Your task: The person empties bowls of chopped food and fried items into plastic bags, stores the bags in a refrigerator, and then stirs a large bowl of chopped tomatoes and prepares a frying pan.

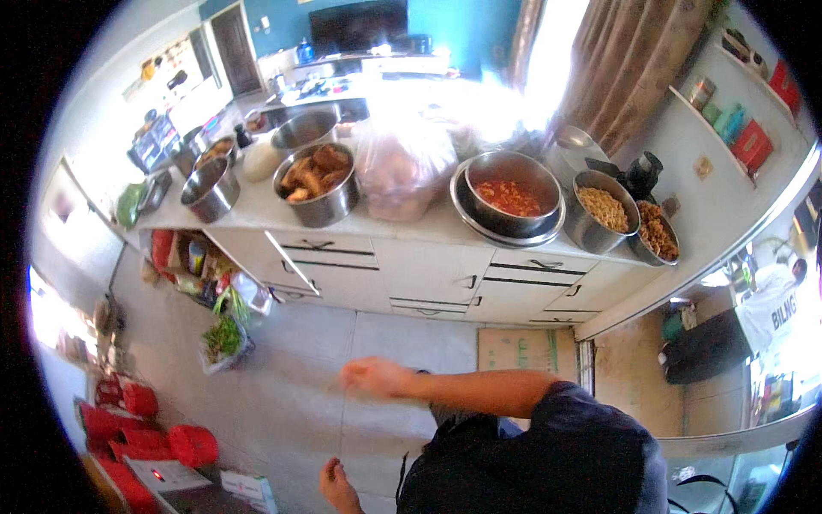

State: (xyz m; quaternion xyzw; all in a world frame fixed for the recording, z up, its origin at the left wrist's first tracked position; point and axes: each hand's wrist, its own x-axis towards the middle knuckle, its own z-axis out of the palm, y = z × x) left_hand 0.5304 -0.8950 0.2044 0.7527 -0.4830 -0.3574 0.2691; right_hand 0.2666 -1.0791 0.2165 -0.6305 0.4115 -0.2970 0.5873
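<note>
My right hand [374, 379] reaches across in front of my body above the grey tiled floor [289, 398]. Motion blurs its fingers, and I see no object in it. Lower down, my left hand [338, 488] is partly in view at the bottom, its fingers loosely curled; whether it holds anything is hidden. Both hands are apart from the counter [257, 212]. On that counter stand a steel pot of browned fried pieces [318, 172], a clear plastic bag of pale food [403, 170], a steel bowl of red sauce [510, 194] and a pot of light-brown shreds [602, 209].
Leafy greens [223, 338] sit in a container on the floor. Red boxes [192, 445] are stacked at lower left. Flattened cardboard [523, 350] lies before the white cabinets [430, 266]. Beyond the doorway at right, a person [713, 340] in a white top bends over.
</note>
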